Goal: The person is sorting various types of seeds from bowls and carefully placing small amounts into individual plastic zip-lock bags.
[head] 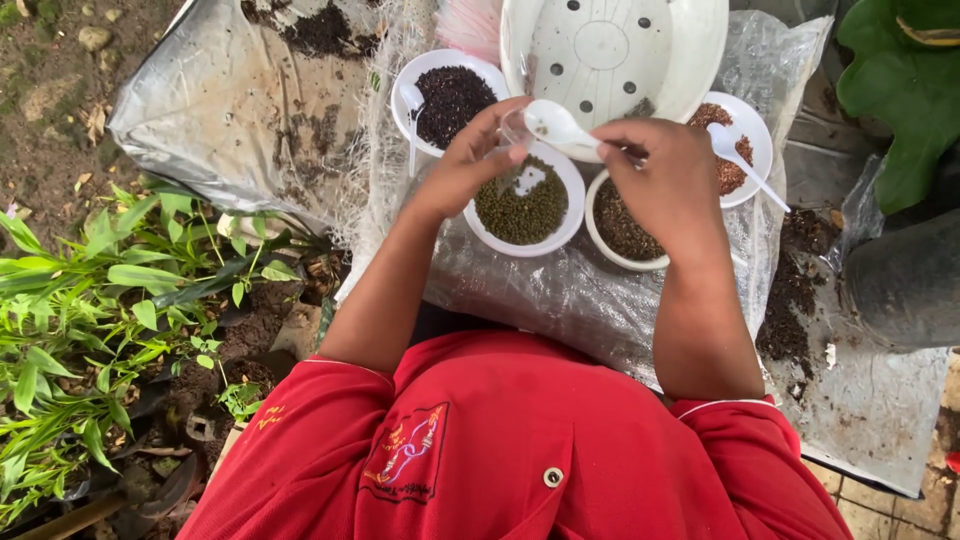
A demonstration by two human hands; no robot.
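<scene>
Right hand grips a white spoon over the green-seed bowl (left hand pinches a small clear cup)

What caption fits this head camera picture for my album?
Right hand holds a white spoon by the left hand, above bowls of seeds.

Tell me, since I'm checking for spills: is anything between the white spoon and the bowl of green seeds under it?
Nothing visible. The right hand holds the white spoon just above the bowl of green seeds; the left hand sits beside it, not beneath.
</scene>
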